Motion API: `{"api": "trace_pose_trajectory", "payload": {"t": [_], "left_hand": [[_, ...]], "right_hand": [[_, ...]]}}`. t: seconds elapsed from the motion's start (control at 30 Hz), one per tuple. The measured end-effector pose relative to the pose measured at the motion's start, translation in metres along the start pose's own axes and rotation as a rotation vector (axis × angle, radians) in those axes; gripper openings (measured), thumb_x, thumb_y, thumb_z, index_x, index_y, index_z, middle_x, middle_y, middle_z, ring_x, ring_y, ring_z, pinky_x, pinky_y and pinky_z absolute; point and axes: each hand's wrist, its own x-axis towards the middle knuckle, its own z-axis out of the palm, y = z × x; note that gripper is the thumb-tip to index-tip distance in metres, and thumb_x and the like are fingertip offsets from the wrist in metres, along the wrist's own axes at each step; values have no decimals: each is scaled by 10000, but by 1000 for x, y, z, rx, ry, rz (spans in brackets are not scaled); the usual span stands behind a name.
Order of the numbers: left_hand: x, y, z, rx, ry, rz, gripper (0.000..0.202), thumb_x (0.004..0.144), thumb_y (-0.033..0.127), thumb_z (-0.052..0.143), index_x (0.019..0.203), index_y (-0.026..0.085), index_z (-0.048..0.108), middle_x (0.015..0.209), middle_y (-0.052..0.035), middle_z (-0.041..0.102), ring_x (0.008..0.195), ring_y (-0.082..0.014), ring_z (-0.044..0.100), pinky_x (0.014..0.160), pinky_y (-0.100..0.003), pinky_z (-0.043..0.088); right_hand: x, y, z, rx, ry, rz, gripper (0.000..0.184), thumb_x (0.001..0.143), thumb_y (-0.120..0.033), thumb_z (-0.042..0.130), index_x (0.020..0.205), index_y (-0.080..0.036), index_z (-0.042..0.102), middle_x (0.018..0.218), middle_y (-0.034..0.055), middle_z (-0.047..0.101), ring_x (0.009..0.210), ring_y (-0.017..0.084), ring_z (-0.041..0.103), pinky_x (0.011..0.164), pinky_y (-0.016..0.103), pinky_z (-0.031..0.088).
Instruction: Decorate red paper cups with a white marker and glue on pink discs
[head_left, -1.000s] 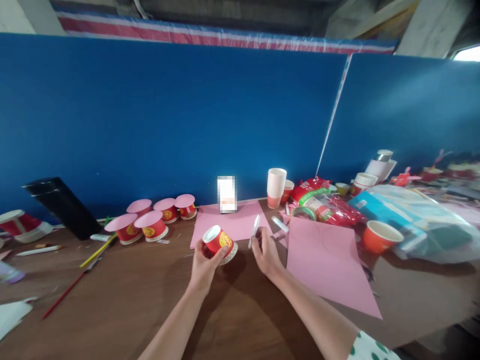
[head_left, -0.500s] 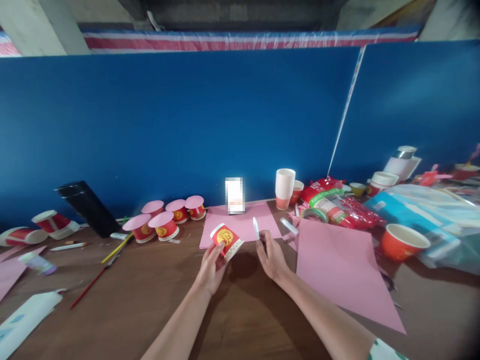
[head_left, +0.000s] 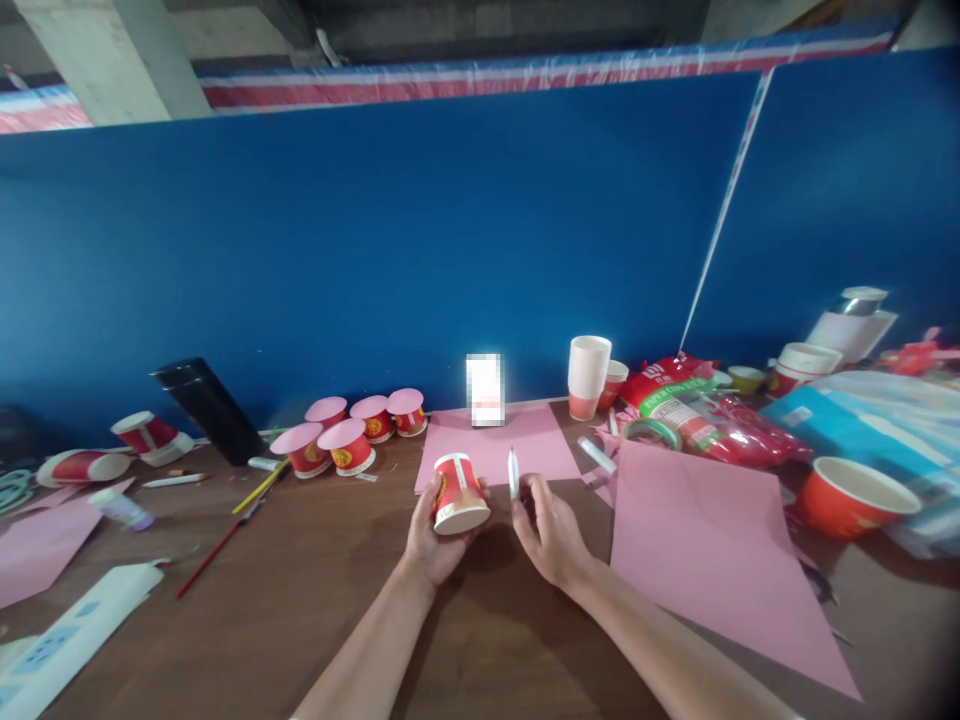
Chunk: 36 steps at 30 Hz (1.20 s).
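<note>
A red and white paper cup (head_left: 460, 497) is gripped in my left hand (head_left: 430, 548), tilted so that its pale seam and white end face me. Beside it, my right hand (head_left: 551, 535) pinches a slim white pencil (head_left: 513, 474) that points upward, its tip dark. The pencil is apart from the cup. Just beyond both hands lies a pink paper sheet (head_left: 532, 440), with a bright, blurred-out upright phone-like object (head_left: 486, 390) standing at its far side.
Several red cups topped with pink discs (head_left: 346, 437) stand left, near a black bottle (head_left: 206, 410). A large pink sheet (head_left: 697, 540), a stack of white cups (head_left: 588, 375), a red plastic packet (head_left: 720, 420) and an orange cup (head_left: 855, 495) are right. A power strip (head_left: 75, 640) lies front left.
My left hand has turned the cup, so its seam and white end now show instead of the gold emblem. My right hand keeps the pencil upright. The view has shifted slightly left.
</note>
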Motion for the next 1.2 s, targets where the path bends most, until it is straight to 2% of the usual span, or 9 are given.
{"api": "trace_pose_trajectory", "payload": {"t": [0.17, 0.27, 0.33, 0.43, 0.53, 0.83, 1.0, 1.1, 1.2], "left_hand": [[-1, 0, 3, 44, 50, 1, 383, 779, 390, 573, 1060, 129, 558, 948, -102, 673, 861, -223, 649, 755, -362, 525], [-1, 0, 4, 112, 163, 38, 314, 756, 357, 603, 975, 132, 581, 782, -48, 676, 674, -173, 649, 616, -294, 522], [-1, 1, 4, 129, 195, 52, 269, 753, 337, 605, 924, 129, 591, 717, -33, 668, 596, -154, 629, 563, -273, 507], [0, 0, 5, 114, 150, 33, 259, 771, 325, 576, 922, 116, 605, 761, -54, 682, 626, -163, 636, 589, -281, 509], [0, 0, 5, 118, 110, 17, 291, 787, 328, 547, 964, 106, 612, 838, -79, 690, 690, -186, 646, 621, -300, 514], [0, 2, 3, 124, 69, -7, 359, 812, 340, 505, 1056, 92, 592, 905, -100, 688, 790, -212, 652, 727, -351, 526], [0, 3, 1, 76, 12, -35, 474, 823, 427, 491, 1132, 72, 550, 1016, -143, 668, 907, -250, 640, 798, -389, 515], [0, 3, -1, 57, 8, -25, 489, 813, 469, 513, 1125, 94, 546, 973, -126, 678, 872, -235, 649, 783, -373, 523], [0, 2, -1, 72, 42, 1, 423, 814, 423, 539, 1101, 112, 550, 880, -98, 689, 790, -211, 658, 765, -375, 530]], "right_hand": [[1, -3, -5, 46, 36, -33, 413, 891, -199, 370, 1298, -167, 312, 949, 80, 639, 815, 193, 638, 739, 308, 501], [1, -3, -6, 51, 68, -93, 398, 889, -176, 368, 1285, -210, 384, 1087, 85, 617, 989, 196, 607, 858, 323, 485], [1, -2, -6, 66, 50, -111, 364, 885, -156, 368, 1233, -220, 455, 1070, 75, 624, 993, 188, 604, 867, 315, 484], [1, -2, -6, 80, 0, -108, 339, 883, -144, 370, 1185, -219, 506, 963, 63, 635, 928, 183, 615, 836, 308, 494], [1, -4, -6, 94, -18, -105, 338, 884, -140, 371, 1184, -211, 509, 942, 61, 629, 926, 182, 609, 837, 303, 490], [1, -6, -7, 106, -37, -111, 334, 887, -151, 378, 1196, -208, 490, 1063, 74, 628, 972, 184, 601, 857, 310, 478], [1, -7, -7, 97, -36, -123, 355, 883, -134, 374, 1209, -215, 489, 1065, 72, 632, 938, 178, 615, 816, 291, 491], [1, -6, -6, 83, -25, -121, 342, 888, -146, 372, 1201, -213, 494, 1019, 72, 640, 928, 185, 619, 819, 300, 495], [1, -5, -5, 80, -28, -121, 325, 893, -157, 379, 1195, -203, 487, 995, 78, 641, 906, 189, 621, 814, 309, 501]]}}
